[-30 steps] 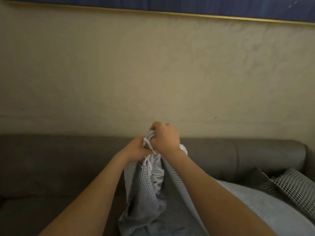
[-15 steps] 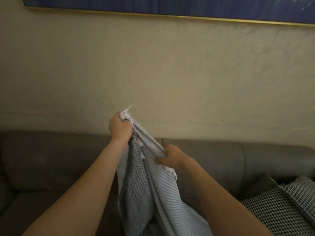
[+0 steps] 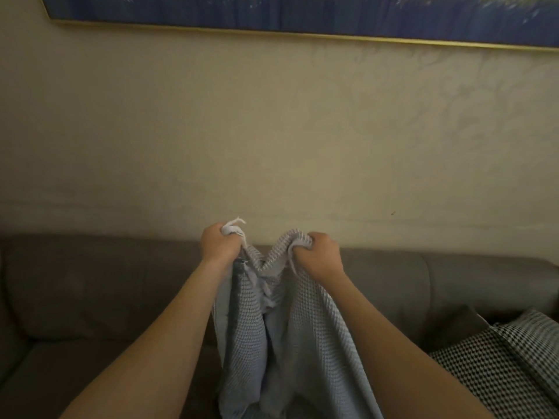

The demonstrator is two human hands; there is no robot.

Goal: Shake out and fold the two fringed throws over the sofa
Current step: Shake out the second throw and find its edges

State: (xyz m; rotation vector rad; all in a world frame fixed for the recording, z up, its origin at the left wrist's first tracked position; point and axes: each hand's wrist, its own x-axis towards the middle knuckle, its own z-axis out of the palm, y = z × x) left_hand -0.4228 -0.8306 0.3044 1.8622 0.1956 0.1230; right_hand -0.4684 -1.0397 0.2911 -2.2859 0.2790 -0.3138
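A pale grey waffle-weave throw (image 3: 302, 343) with white fringe hangs in front of me, held up by its top edge above the grey sofa (image 3: 90, 285). My left hand (image 3: 219, 244) is shut on one corner, a white fringe strand sticking up from the fist. My right hand (image 3: 319, 257) is shut on the top edge a short way to the right. The cloth sags in a small V between the two fists and drapes down out of view. A second, black-and-white houndstooth throw (image 3: 499, 367) lies on the sofa seat at the lower right.
The sofa backrest runs across the view against a beige wall (image 3: 272, 131). A gold-framed blue picture (image 3: 302, 13) hangs high on the wall. The left part of the sofa seat shows bare cushion.
My hands, bunched together a second ago, have drawn apart along the top edge. The right hand has come up level with the left, and the throw now hangs between both fists.
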